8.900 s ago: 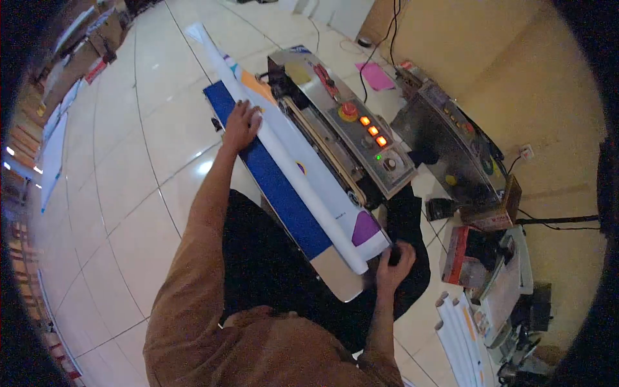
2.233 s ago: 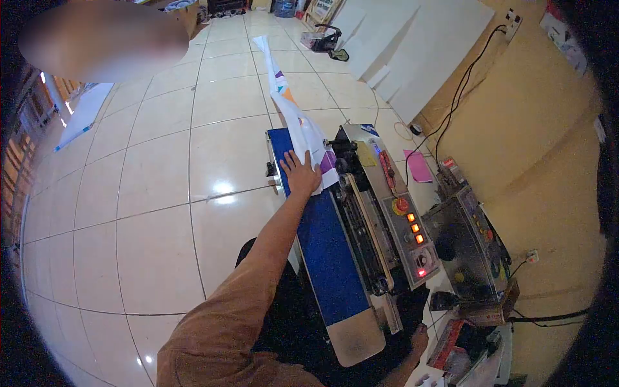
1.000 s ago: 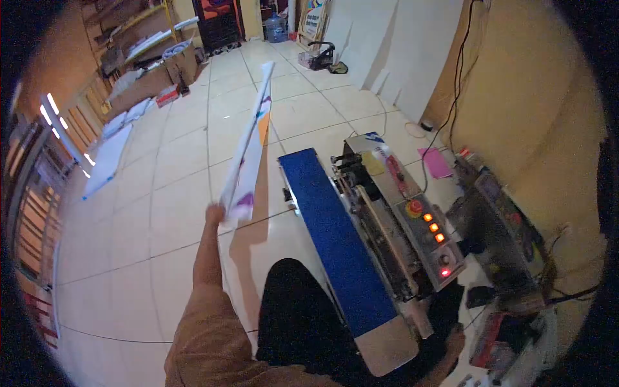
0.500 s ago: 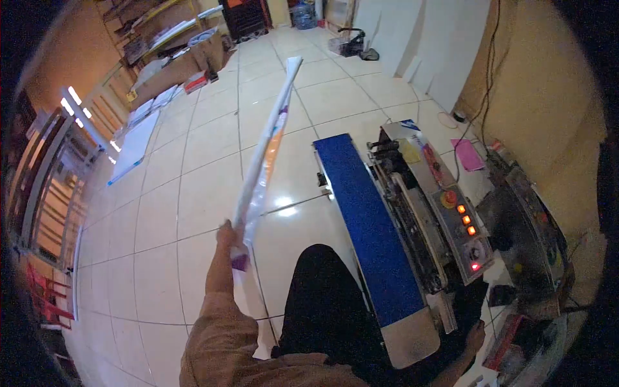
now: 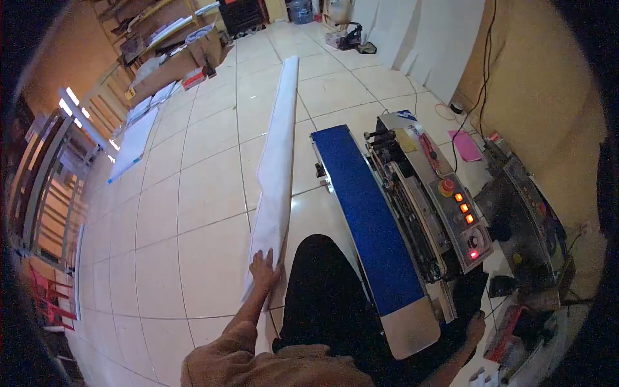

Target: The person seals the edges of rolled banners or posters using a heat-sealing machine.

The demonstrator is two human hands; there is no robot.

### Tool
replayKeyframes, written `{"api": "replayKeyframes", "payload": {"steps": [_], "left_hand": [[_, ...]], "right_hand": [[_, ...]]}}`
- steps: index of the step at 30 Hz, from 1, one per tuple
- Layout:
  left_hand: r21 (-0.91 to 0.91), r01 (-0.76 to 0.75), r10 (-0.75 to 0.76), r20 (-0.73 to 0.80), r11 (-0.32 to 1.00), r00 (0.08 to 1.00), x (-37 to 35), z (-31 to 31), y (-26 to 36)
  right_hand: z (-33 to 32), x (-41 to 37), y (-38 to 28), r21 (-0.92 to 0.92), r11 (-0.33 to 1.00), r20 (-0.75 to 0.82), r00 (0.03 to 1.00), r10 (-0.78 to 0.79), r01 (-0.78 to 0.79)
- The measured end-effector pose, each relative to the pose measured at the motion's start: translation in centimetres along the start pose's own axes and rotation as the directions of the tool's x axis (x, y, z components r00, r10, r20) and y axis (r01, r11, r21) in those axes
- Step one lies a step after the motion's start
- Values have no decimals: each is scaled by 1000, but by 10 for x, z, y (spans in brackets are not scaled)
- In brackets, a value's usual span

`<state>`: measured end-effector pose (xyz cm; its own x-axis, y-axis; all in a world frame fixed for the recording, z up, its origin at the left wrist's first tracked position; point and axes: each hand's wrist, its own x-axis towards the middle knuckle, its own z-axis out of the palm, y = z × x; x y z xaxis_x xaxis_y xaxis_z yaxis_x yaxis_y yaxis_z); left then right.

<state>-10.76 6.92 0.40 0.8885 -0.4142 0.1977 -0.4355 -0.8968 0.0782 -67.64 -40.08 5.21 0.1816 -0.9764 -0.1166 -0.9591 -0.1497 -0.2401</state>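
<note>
A long white folded sheet (image 5: 277,161) stretches over the tiled floor, its near end beside my knee. My left hand (image 5: 263,269) is on that near end, fingers spread over its surface. At the lower right my right hand (image 5: 476,326) is beside the dark cloth of my leg, its fingers curled; what they hold, if anything, is too small to tell. Between my hands stands a machine with a blue belt (image 5: 367,219) and a control panel (image 5: 459,213) with lit orange buttons.
A pink sheet (image 5: 465,146) lies behind the machine by the wall. Dark equipment (image 5: 532,213) stands at the right. A white sheet (image 5: 134,145) lies on the floor at the left, near a cardboard box (image 5: 177,64). Cables hang along the right wall.
My left hand has moved right and down toward my knee. The long sheet has turned, now showing a broad white side instead of its printed, coloured edge.
</note>
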Motion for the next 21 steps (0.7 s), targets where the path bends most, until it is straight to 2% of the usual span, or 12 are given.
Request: {"api": "replayKeyframes", "payload": {"steps": [1,3,5,7,8,9,10,11,12,17,19,21], "left_hand": [[1,13,-13,-1,1000,1000,2,-4,-1],[-200,109,-63,224,974,973,21,-17,-7],[-113,215,-166,341,970,925,50,24,-66],[-162,377,-342,205,912,917,73,7,-101],[-163,369,-334,204,915,920,71,-10,-94],[149,260,-262,-5,954,965,60,-40,-84],[468,189,-119,-175,863,977,49,-59,-81],[483,192,-122,-173,854,977,31,-49,-85],[406,122,-75,-128,906,989,4,-27,-90],[103,-59,66,-67,993,996,-26,28,-170],[-40,366,-368,-59,930,928,-5,-15,-159],[-74,358,-359,-1,931,933,4,-11,-179]], "right_hand": [[-2,2,-4,-2,1000,2,1000,-13,13],[-1,1,-7,11,996,-11,995,94,-94],[12,3,5,14,999,-31,999,43,-42],[19,10,21,21,1000,-62,998,4,-3],[23,11,27,-13,999,-70,996,-52,51],[27,11,33,-48,993,-70,991,-112,109],[19,5,25,-46,993,-56,992,-112,110],[-5,-3,-3,10,1000,11,1000,-7,7],[-15,-6,-22,58,994,82,992,92,-97],[3,5,7,113,992,18,999,48,-50],[22,19,30,24,996,16,996,82,-83],[-1,8,-2,1,993,30,992,119,-119]]}}
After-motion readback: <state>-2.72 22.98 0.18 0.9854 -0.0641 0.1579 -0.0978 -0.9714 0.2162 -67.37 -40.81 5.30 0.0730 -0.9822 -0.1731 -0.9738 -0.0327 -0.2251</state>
